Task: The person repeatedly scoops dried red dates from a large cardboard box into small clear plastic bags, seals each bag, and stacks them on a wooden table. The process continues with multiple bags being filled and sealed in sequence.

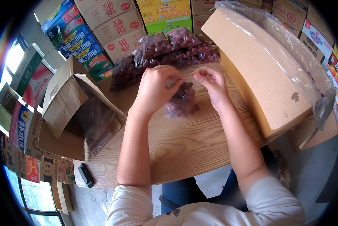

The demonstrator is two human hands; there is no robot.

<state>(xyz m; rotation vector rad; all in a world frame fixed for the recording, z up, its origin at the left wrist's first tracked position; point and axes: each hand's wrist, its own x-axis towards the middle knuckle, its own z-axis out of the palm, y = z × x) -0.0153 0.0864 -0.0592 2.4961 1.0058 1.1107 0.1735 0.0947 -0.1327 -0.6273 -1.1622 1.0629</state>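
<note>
A clear plastic bag of dark red dates (182, 102) rests on the wooden table in front of me, its dates bunched at the bottom. Above it, my left hand (158, 87) is closed, pinching the bag's top edge from the left. Opposite it, my right hand (212, 83) pinches the other end of that top edge between thumb and fingers. The clear plastic stretches between the two hands. Just behind them lies a stack of filled bags of dates (171, 47), piled in layers. Part of the held bag is hidden by my left hand.
On the left, an open carton (61, 109) lies with clear plastic bags (95, 124) at its mouth. A large carton (263, 71) with a plastic liner (289, 41) leans along the right side. A small black object (86, 175) sits near the table's left edge. Stacked boxes (116, 28) line the back.
</note>
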